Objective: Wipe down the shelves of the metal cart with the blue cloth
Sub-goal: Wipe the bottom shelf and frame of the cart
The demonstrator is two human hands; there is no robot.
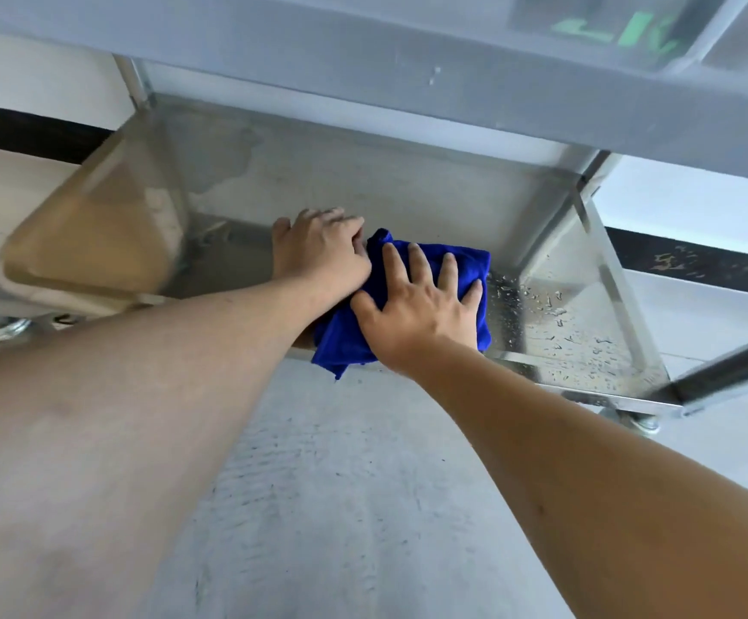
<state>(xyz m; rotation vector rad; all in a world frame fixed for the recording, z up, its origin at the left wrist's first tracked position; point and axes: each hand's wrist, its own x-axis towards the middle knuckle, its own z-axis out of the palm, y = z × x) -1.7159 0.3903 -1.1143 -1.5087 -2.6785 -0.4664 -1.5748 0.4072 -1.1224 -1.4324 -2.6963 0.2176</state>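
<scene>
- Both forearms are reaching forward over the grey floor (354, 507) towards the lower shelf (408, 189) of the metal cart (452, 82).
- Right hand (421, 314) is pressing flat, fingers spread, on the blue cloth (461, 265), bunched at the shelf's near edge.
- Left hand (321, 247) is lying just beside it, touching the cloth's left end; whether it is gripping, I cannot tell.
- Water droplets (555, 319) are beading towards the near right corner, so the soft, crumpled cloth likely needs sweeping rightwards, with the right hand nearer.

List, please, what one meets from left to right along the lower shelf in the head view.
Caster wheel → left hand → blue cloth under the right hand → water drops on the lower shelf → right front caster.
</scene>
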